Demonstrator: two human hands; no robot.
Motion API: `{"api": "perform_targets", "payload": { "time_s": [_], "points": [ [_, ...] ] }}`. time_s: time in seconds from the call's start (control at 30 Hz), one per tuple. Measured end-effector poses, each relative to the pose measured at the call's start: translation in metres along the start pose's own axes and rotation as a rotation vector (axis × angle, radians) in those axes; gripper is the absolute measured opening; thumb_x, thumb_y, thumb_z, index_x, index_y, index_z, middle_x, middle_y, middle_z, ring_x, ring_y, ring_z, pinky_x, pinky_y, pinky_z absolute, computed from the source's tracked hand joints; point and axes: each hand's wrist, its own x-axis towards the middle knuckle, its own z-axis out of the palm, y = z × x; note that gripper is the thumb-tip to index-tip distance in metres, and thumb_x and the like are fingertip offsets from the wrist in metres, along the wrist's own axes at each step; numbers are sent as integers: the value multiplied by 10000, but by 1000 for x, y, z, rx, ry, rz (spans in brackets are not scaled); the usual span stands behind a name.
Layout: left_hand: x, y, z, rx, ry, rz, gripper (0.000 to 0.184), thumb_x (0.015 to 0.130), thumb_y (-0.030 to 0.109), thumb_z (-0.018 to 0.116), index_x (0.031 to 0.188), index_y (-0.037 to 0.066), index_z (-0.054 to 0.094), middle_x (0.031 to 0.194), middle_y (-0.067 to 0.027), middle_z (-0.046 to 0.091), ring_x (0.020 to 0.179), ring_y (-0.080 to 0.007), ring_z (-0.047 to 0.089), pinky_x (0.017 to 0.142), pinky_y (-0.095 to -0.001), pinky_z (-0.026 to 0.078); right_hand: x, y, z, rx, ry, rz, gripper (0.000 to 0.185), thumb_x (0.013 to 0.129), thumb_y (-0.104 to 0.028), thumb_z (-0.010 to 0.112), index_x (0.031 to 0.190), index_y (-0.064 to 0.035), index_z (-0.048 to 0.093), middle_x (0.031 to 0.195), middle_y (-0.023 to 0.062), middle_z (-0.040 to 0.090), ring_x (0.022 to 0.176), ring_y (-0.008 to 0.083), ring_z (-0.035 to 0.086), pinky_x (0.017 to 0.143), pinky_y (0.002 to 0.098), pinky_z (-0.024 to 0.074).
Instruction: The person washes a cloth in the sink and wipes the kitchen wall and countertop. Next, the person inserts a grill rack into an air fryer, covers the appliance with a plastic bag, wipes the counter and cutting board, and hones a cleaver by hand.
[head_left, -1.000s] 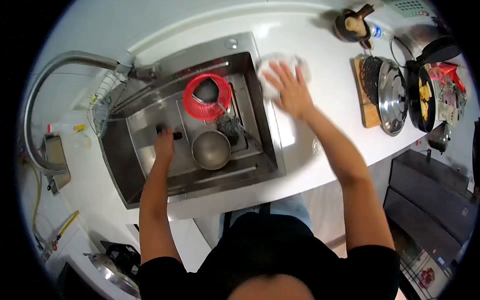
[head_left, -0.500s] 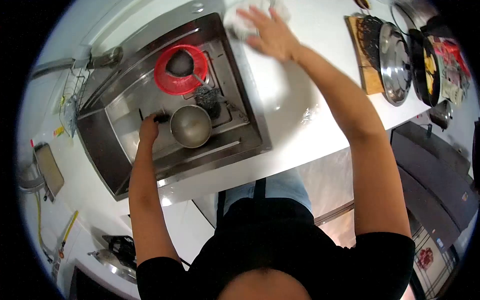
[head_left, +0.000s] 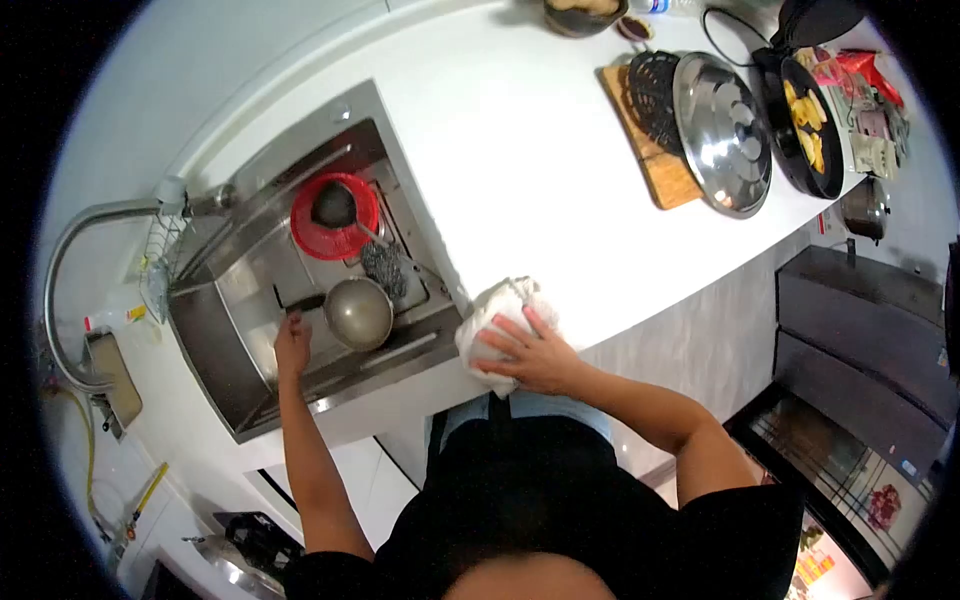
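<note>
My right hand (head_left: 528,352) presses a white cloth (head_left: 512,300) against the front edge of the counter, right beside the sink corner. Its fingers are spread over the bunched fabric. Over the sink, my left hand (head_left: 293,345) hangs with loosely bent fingers and nothing visible in them. Close to its fingertips is the dark handle of a small metal pan (head_left: 359,313); whether they touch, I cannot tell. Behind the pan, a dark ladle (head_left: 334,204) rests in a red plastic basin (head_left: 308,238), and a steel-wool scrubber (head_left: 383,268) lies beside the ladle's handle.
The steel sink (head_left: 205,350) is set into the white counter (head_left: 500,150). A faucet (head_left: 60,270) curves at the left. To the right are a wooden board (head_left: 672,183), a black basket (head_left: 655,92), a metal lid (head_left: 720,150) and a black pan (head_left: 822,175) with yellow food.
My right hand has drawn the cloth from the back of the counter to its front edge. My left hand has shifted slightly away from the pan handle. The camera view has turned rightward.
</note>
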Motion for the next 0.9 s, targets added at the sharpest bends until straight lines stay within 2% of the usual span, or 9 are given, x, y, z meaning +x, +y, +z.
{"api": "perform_targets", "payload": {
  "time_s": [0.07, 0.23, 0.4, 0.5, 0.6, 0.73, 0.8, 0.87, 0.9],
  "points": [
    [-13, -7, 0, -73, -13, -12, 367, 887, 191, 592, 1208, 20, 547, 1087, -114, 623, 931, -201, 603, 813, -310, 470, -12, 24, 0, -141, 108, -105, 885, 672, -459, 714, 1428, -364, 263, 1520, 60, 169, 1405, 302, 120, 1116, 558, 104],
    [-84, 38, -17, -124, 122, -51, 335, 871, 166, 597, 1170, 18, 569, 1041, -131, 635, 910, -206, 613, 809, -311, 471, -33, 106, -59, -48, 143, 451, 845, 706, -395, 700, 1433, -279, 284, 1511, 73, 195, 1404, 305, 129, 1108, 552, 111],
    [-123, 84, 2, -224, 232, 36, 319, 858, 117, 609, 1158, 14, 569, 1031, -114, 635, 921, -192, 615, 808, -299, 478, 79, 189, -89, -123, 472, 622, 704, 827, -411, 580, 1442, -253, 275, 1525, 91, 160, 1400, 324, 129, 1109, 541, 99],
    [-132, 143, 13, -312, 174, 93, 309, 851, 81, 607, 1151, 13, 572, 1035, -97, 633, 924, -176, 613, 812, -286, 478, 149, 233, -109, -181, 517, 636, 639, 885, -469, 465, 1449, -245, 267, 1532, 93, 144, 1404, 319, 124, 1110, 543, 71],
    [-131, 212, 29, -440, 134, 222, 298, 847, 62, 605, 1140, 19, 572, 1017, -70, 625, 919, -143, 601, 815, -270, 474, 192, 223, -116, -191, 446, 706, 654, 884, -517, 425, 1454, -244, 254, 1539, 91, 122, 1409, 324, 101, 1110, 543, 70],
    [-94, 311, 62, -755, -175, 375, 295, 853, 72, 600, 1137, 13, 549, 962, -46, 603, 909, -121, 583, 827, -259, 462, 164, 159, -102, -203, 256, 306, 633, 891, -526, 403, 1445, -242, 288, 1537, 81, 140, 1413, 308, 103, 1111, 543, 43],
    [-49, 357, 91, -678, -222, 591, 297, 862, 79, 593, 1147, 12, 543, 999, -67, 608, 914, -121, 586, 836, -261, 462, 134, 137, -64, -152, 348, 205, 655, 850, -529, 479, 1423, -247, 332, 1524, 85, 179, 1404, 309, 131, 1120, 524, 62],
    [-18, 428, 111, -801, -395, 360, 426, 874, 129, 597, 1254, -5, 457, 1150, -133, 570, 939, -163, 596, 783, -300, 502, 78, 113, -83, -70, 61, 179, 672, 824, -487, 545, 1419, -256, 335, 1524, 78, 179, 1403, 308, 134, 1125, 508, 72],
    [1, 457, 123, -790, -424, 366, 517, 882, 191, 599, 1308, 1, 376, 1203, -137, 528, 973, -201, 588, 781, -326, 510, 52, 110, -77, -32, 156, 175, 688, 808, -465, 575, 1420, -266, 331, 1524, 66, 181, 1403, 299, 138, 1126, 505, 75]
  ]
}}
